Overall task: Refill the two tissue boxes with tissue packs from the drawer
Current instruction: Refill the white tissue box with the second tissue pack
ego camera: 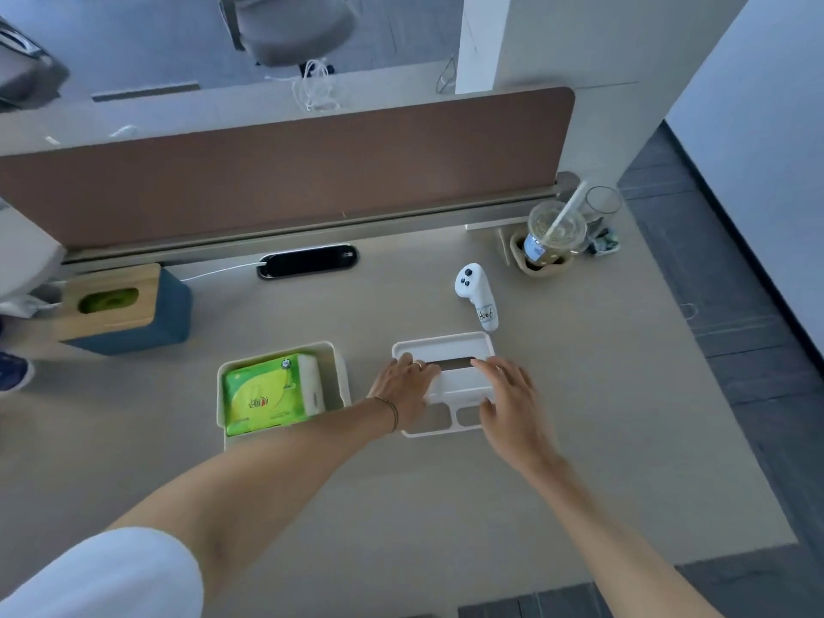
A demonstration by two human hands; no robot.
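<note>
Both hands on the white lid (446,350) lying flat on the tabletop (579,394), slot facing up; left hand (403,383) rests on the lid's left edge, fingers fairly straight and laid over the rim, grip loose and not clamped, ring on one finger, thin bracelet at the wrist; right hand (508,394) lies on the lid's right side, fingers spread and slightly bent, fingertips near the slot, thumb down toward the lid's near edge; cannot tell whether either thumb hooks under the rim; open white box (339,372) sits just left of the lid, apart from it, with a green tissue pack (263,399) inside, tilted, its near end riding up over the front wall; second tissue box (129,305), blue with a wooden top, stands far left near the divider, green showing through its oval opening; white controller (477,296) lies just behind the lid; iced drink cup (555,234) with a straw sits at the far right corner.
</note>
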